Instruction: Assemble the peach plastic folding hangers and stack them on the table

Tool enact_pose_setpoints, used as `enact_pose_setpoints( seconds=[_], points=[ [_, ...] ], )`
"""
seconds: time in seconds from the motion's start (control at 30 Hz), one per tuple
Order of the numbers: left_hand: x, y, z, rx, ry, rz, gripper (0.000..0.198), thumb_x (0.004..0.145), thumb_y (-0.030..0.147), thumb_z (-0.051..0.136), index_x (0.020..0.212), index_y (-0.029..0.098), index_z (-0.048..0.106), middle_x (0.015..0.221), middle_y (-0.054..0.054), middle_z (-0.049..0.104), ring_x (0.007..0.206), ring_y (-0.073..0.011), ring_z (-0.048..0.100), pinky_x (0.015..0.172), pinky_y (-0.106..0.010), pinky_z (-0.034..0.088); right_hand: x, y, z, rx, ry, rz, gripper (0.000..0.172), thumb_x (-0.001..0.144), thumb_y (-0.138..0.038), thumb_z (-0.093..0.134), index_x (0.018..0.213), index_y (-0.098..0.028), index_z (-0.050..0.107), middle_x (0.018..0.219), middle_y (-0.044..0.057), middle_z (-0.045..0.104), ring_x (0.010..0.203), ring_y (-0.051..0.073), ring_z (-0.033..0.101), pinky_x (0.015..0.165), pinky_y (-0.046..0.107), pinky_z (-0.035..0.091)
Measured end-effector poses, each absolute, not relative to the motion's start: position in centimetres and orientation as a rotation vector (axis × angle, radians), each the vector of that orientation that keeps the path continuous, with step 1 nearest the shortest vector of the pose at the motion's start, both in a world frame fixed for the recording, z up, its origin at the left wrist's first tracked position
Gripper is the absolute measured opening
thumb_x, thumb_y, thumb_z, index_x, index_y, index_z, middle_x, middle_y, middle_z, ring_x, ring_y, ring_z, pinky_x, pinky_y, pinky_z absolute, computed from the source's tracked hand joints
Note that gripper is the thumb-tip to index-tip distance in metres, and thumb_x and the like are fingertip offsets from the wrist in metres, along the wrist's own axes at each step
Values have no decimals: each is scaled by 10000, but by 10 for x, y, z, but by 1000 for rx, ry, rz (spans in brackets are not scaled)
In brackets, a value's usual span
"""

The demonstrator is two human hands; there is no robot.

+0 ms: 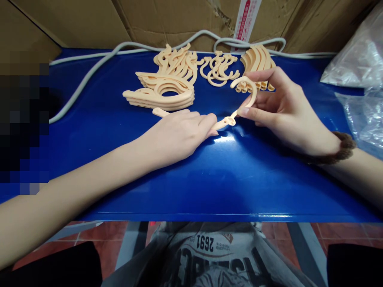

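My left hand (182,131) is wrapped palm-down over a beige plastic hanger arm (160,113), whose two ends stick out on either side. Between the thumb and fingers of my right hand (278,103) is a beige hanger hook (253,93), its curve turned up. The foot of the hook meets the holed end of the hanger arm; whether it is seated in the hole I cannot tell. Just beyond my left hand lies a stack of beige hanger pieces (158,99). Several loose hooks (220,69) lie in a heap behind my hands.
More curved arms (179,65) lie at the back, and a row of arms (259,59) sits behind my right hand. A grey cable (98,75) runs along the rear of the blue table (191,183), before cardboard (179,20). Clear plastic bags (356,59) are at the right.
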State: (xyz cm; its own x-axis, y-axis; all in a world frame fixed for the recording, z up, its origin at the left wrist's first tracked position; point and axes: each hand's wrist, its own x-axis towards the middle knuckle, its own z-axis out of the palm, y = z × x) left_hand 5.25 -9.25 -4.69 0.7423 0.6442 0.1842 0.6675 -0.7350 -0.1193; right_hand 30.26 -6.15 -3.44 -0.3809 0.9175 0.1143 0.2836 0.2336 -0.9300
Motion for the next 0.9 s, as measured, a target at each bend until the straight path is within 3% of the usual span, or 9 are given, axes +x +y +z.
enact_pose_setpoints(
  seconds=[0.3,0.5,0.9],
  points=[
    [53,-93,-46,-2764,-1008,-214,399,1168,271,324,1019,145,672,766,-73,683,754,-260,698,690,-336,457,302,-64,-34,-1129,-1773,1241,512,841,-301,833,1261,-323,540,851,-20,681,845,231,715,772,418,632],
    [53,-93,-47,-2744,-1004,-239,369,1163,258,360,1005,140,671,751,-67,680,720,-259,689,665,-336,439,301,-64,-36,-1122,-1747,1274,514,822,-295,838,1246,-324,548,825,-23,648,782,222,661,657,385,572],
    [54,-96,-40,-2764,-1124,-196,355,1147,282,361,1043,138,668,809,-89,719,773,-263,725,678,-330,464,296,-67,-32,-1096,-1762,1215,504,797,-265,859,1194,-335,557,846,-25,688,783,222,686,668,401,580]
  ],
)
